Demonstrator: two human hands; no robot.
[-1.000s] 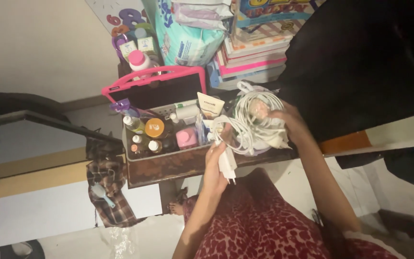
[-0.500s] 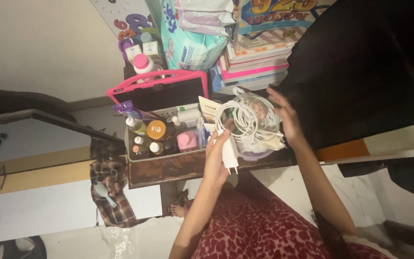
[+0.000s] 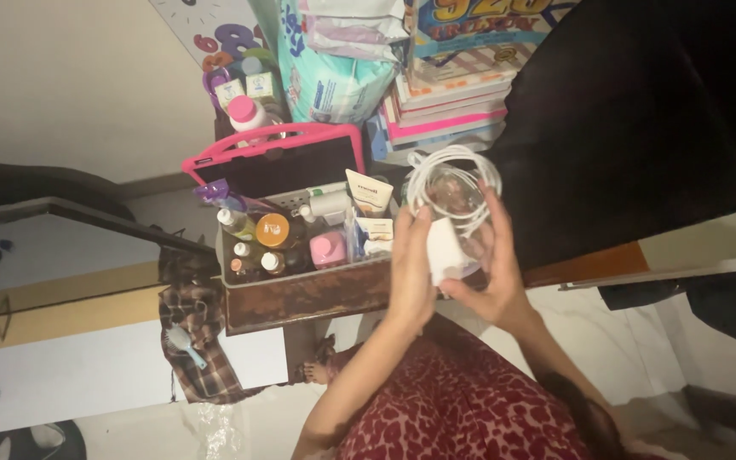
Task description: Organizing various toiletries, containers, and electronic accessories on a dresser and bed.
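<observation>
Both hands hold a white charger (image 3: pixel 445 250) in front of the shelf (image 3: pixel 300 294). The left hand (image 3: pixel 411 273) and right hand (image 3: pixel 491 273) curl their fingers around it. Its white cord (image 3: pixel 453 175) loops just above, beside a bin (image 3: pixel 253 271) of small bottles.

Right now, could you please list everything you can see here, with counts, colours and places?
white charger block: one, held between both hands
coiled cable: one, white, above the charger
grey basket: one, holds small bottles and tubes
tablet: one, pink case, behind the basket
book stack: one, pink and white, top centre
nappy pack: one, teal, top
hairbrush: one, blue, on checked cloth on the floor
left hand: on the charger
right hand: on the charger
</observation>
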